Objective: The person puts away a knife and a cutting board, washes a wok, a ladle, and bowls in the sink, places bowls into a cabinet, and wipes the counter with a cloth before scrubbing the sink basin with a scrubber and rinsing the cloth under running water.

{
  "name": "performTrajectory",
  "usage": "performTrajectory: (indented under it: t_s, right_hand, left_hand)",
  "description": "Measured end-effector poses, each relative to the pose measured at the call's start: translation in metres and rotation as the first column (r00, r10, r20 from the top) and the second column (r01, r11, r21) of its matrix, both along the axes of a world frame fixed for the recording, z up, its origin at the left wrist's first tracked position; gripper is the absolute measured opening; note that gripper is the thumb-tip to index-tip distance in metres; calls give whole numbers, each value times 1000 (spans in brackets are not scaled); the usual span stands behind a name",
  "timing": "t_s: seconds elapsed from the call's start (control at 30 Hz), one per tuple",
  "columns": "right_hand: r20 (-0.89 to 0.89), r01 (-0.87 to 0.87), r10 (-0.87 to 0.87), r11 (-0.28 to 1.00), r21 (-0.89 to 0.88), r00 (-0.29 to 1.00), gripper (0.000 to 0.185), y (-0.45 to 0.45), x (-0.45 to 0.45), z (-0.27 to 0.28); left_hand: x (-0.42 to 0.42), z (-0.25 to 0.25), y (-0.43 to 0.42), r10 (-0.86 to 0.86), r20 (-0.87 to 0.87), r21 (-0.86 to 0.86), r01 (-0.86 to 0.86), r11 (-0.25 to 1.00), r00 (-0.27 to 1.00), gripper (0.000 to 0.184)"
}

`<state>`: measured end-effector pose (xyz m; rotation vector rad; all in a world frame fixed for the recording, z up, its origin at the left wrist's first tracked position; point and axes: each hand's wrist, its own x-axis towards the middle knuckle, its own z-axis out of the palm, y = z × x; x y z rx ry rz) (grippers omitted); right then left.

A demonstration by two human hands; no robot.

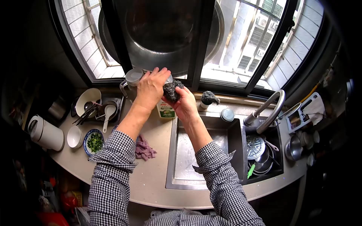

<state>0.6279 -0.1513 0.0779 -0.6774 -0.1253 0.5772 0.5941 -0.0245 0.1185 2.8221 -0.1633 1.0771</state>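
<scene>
Above the counter behind the sink, my right hand grips a dark, curly scouring pad. My left hand is raised just left of the pad, over the top of a bottle with a green and white label; its fingers point away and what its palm touches is hidden. A clear jug stands close to the left hand's far side. Right of my right hand, a second dark scouring pad rests on a small white holder on the back ledge.
The sink has a curved faucet and a right basin holding pans. A round lid lies behind it. On the left are a purple cloth, a plate of chopped greens, a white bowl and a white kettle.
</scene>
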Motion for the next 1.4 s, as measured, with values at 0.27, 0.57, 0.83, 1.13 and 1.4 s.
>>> performTrajectory:
  t_s: [0.27,0.57,0.83,1.13,1.4]
  right_hand:
    - [79,6,-6,1000,5,997,28,-47,-11,-25]
    - [884,680,467,650,-339,-5,40,-94,-137,-195]
    - [848,768,500,470,-435,175,38,-24,-43,-209]
    - [831,494,500,673,-551,245,52,-83,-156,-228]
    - [787,526,342,599,-604,513,46,-50,-72,-215]
  left_hand:
    - [-13,-15,-2,10,-12,-236,-13,972,1000,43]
    - [-157,-200,-53,78,-297,-427,-206,881,952,39]
    - [-181,-236,-33,114,-435,-265,-248,932,893,42]
    - [-181,-224,-102,-95,-580,-375,-162,912,809,63]
    - [-86,-229,-74,-124,-571,-399,-142,906,812,49]
